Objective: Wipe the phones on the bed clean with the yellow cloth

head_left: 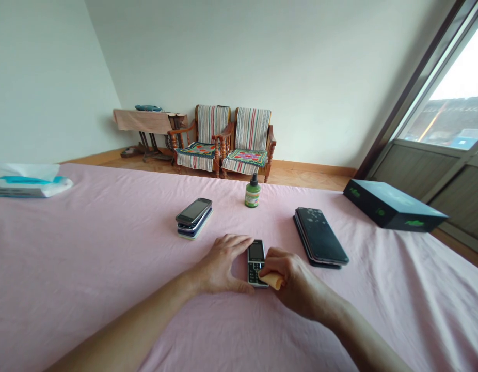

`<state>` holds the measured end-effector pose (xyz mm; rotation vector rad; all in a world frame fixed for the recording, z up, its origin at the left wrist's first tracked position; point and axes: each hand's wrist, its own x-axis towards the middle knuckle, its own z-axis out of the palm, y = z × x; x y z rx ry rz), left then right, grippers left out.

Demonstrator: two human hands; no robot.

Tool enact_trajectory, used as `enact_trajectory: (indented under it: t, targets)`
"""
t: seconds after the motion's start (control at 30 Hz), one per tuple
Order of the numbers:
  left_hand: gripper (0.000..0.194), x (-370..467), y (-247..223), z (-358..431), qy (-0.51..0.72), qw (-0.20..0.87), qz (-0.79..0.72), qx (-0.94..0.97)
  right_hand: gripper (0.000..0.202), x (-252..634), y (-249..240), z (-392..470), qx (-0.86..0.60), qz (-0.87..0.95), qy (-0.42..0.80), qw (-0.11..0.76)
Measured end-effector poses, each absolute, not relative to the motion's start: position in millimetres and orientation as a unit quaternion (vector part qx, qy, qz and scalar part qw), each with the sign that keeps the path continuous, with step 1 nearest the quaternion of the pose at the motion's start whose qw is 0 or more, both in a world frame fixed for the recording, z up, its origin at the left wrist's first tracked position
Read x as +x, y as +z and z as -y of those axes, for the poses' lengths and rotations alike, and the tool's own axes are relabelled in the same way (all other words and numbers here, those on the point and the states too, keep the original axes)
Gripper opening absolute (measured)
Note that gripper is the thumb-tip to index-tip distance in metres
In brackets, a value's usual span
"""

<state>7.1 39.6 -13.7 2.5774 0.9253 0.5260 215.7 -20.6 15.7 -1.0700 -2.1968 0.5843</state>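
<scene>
A black keypad mobile phone point(256, 251) with a silver edge lies face up on the pink cloth point(118, 268), its small screen away from me. My left hand point(221, 266) steadies it from the left, fingertips at its top end and thumb at its bottom corner. Bunched in my closed right hand point(295, 281) is a small yellow-orange cloth point(273, 279), pressed against the right side of the keypad. Part of the keys is covered by my right fingers.
Left of centre stands a stack of older phones point(194, 214); to the right lies a stack of large smartphones point(322, 237). A green spray bottle point(252, 194) stands beyond the phone. A black box point(394, 206) sits far right, a tissue pack point(30, 186) far left.
</scene>
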Motion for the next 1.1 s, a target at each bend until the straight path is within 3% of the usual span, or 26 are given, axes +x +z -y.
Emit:
enact_trajectory:
  t: [1.1]
  targets:
    - [0.095,9,-17,-41,0.197,0.169,-0.332,0.907,0.027,199,10,24,-0.429,0.830,0.199,0.294]
